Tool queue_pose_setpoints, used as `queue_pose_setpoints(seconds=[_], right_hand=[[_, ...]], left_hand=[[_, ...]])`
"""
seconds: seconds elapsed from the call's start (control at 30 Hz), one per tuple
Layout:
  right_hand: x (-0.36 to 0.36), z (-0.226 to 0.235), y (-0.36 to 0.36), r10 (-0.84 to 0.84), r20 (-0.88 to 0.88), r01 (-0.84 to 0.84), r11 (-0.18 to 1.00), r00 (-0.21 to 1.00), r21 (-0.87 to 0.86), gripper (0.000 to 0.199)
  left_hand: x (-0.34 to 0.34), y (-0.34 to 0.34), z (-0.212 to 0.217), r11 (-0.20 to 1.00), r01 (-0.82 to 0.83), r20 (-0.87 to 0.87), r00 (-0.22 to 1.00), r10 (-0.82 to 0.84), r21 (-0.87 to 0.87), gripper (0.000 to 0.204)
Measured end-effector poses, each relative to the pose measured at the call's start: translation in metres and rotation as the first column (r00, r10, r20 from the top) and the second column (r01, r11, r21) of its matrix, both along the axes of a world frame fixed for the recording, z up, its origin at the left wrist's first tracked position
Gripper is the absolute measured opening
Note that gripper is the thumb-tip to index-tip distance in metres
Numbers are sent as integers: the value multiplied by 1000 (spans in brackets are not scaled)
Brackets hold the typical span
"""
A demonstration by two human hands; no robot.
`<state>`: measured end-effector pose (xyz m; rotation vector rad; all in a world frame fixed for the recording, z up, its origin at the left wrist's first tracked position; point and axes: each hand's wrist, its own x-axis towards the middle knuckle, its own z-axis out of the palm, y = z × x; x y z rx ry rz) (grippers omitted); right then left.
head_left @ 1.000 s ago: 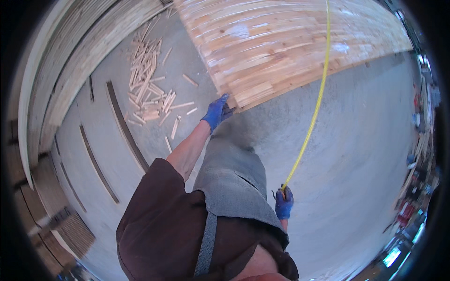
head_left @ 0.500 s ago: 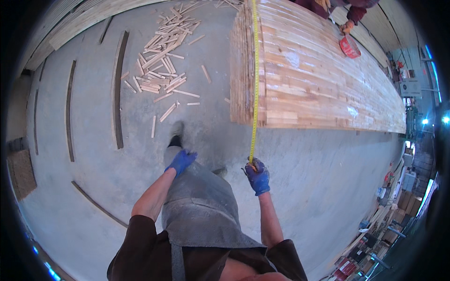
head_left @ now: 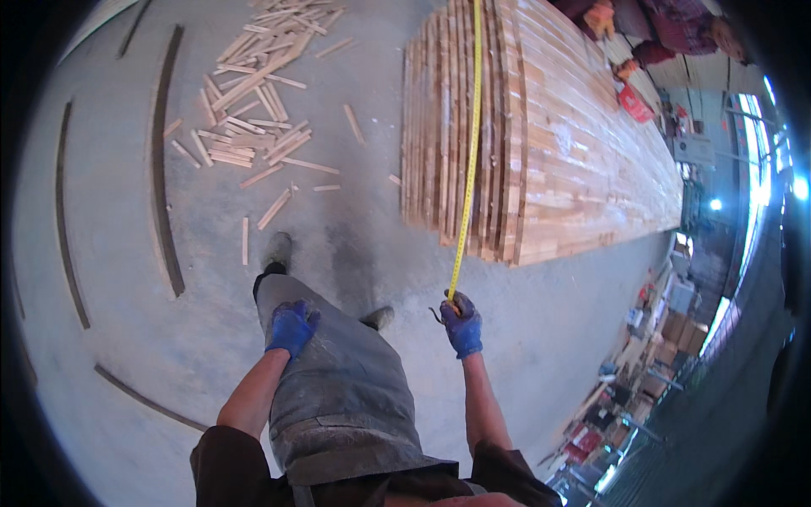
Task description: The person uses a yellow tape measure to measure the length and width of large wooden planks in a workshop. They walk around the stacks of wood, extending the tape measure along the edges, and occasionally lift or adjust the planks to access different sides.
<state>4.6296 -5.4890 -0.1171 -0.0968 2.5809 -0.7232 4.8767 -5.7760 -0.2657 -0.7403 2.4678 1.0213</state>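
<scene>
Both my hands wear blue gloves. My right hand (head_left: 462, 324) is closed on the near end of a yellow tape measure (head_left: 467, 160), which runs away from me along the top of a long stack of laminated wooden boards (head_left: 557, 152). A small dark hook hangs beside that hand. My left hand (head_left: 292, 326) rests on my grey apron at the thigh, holding nothing. At the far end of the stack another person's gloved hands (head_left: 601, 17) are near the tape.
A pile of short wood offcuts (head_left: 253, 110) lies scattered on the concrete floor to the left. Several long dark curved strips (head_left: 163, 169) lie on the floor farther left. Boxes and equipment (head_left: 667, 329) crowd the right side.
I have stepped back from the stack and the view has swung round. The tape now stretches straight along the boards. My left hand dropped from the stack's corner to my thigh.
</scene>
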Motion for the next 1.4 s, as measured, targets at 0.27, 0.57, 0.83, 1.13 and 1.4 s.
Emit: queue_pose_setpoints(seconds=[0.27, 0.57, 0.83, 1.13, 1.4], right_hand=[[42, 1, -2, 22, -11, -22, 1000, 1000, -5, 30], [56, 10, 26, 42, -18, -41, 998, 999, 49, 31], [12, 10, 32, 7, -63, -7, 1000, 998, 12, 33], [-30, 10, 4, -13, -108, 14, 1000, 994, 4, 30], [-46, -1, -5, 53, -150, -45, 998, 987, 54, 29]], left_hand=[[-17, -18, 12, 990, -112, -191, 973, 127, 89, 32], [-1, 4, 7, 990, -100, -146, 983, 115, 103, 28], [15, 17, 12, 979, -184, -179, 964, 197, 87, 27], [18, -5, 11, 970, -206, -188, 955, 227, 126, 26], [16, -15, 16, 960, -211, -178, 953, 244, 183, 23]])
